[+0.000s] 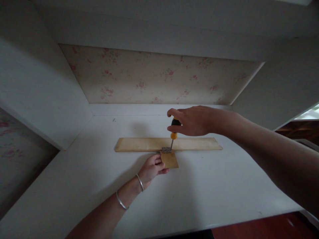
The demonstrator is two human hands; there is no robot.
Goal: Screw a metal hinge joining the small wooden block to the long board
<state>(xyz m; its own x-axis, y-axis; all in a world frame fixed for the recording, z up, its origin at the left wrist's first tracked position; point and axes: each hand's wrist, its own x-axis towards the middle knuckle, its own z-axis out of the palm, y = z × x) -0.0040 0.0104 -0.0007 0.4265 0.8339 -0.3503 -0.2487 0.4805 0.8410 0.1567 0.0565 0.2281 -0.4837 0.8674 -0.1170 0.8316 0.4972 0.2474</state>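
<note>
My right hand grips a yellow and black screwdriver by its handle. The shaft points down, and its tip meets the right end of a small metal hinge. That hinge lies where a long pale wooden board and a small square wooden piece come together. Fingers of my left hand are closed on the left and near edges of the square piece. Two silver bangles circle my left wrist. Whether a screw sits under the tip is too small to tell.
The work lies on a white surface with a small dark mark near its back left. White panels rise at the sides, and floral wallpaper covers the back. A red floor area shows past the front edge.
</note>
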